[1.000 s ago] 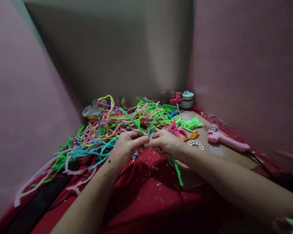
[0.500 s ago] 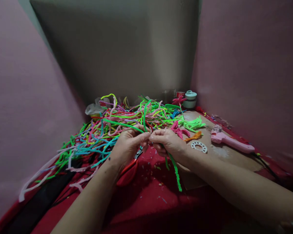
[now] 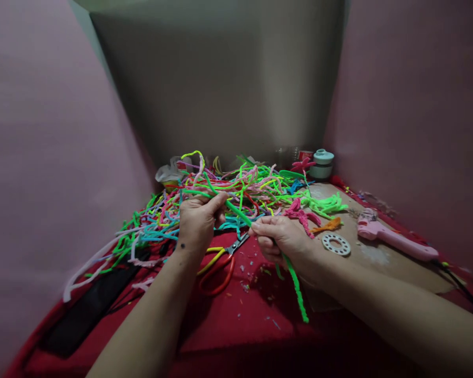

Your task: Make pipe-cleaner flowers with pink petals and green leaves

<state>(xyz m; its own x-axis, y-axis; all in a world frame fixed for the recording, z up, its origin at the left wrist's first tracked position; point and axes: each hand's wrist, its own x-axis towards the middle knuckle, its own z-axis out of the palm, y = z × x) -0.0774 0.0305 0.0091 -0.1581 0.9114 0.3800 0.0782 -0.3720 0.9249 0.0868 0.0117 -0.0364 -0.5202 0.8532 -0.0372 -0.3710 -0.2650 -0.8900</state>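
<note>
Green pipe cleaners (image 3: 238,212) stretch between my two hands, above the red cloth. My left hand (image 3: 201,215) pinches them between thumb and fingers, with green ends sticking out past its far side. My right hand (image 3: 278,239) is closed on their other part, and green tails hang below it toward me. Under and between the hands lies a pair of scissors (image 3: 223,257) with red and yellow handles, its blades slightly apart. Just beyond my left hand spreads a tangled heap of coloured pipe cleaners (image 3: 256,178).
On the right, a cardboard sheet (image 3: 362,278) carries a pink glue gun (image 3: 398,241), a white ring with holes (image 3: 336,244), and pink and orange pipe-cleaner pieces. A pale green container (image 3: 322,164) stands at the back. A black flat object (image 3: 82,310) lies at left. Walls enclose the table.
My hands have moved apart, drawing the green pipe cleaners out between them. The scissors show more fully now. The whole view has shifted, with things appearing farther right.
</note>
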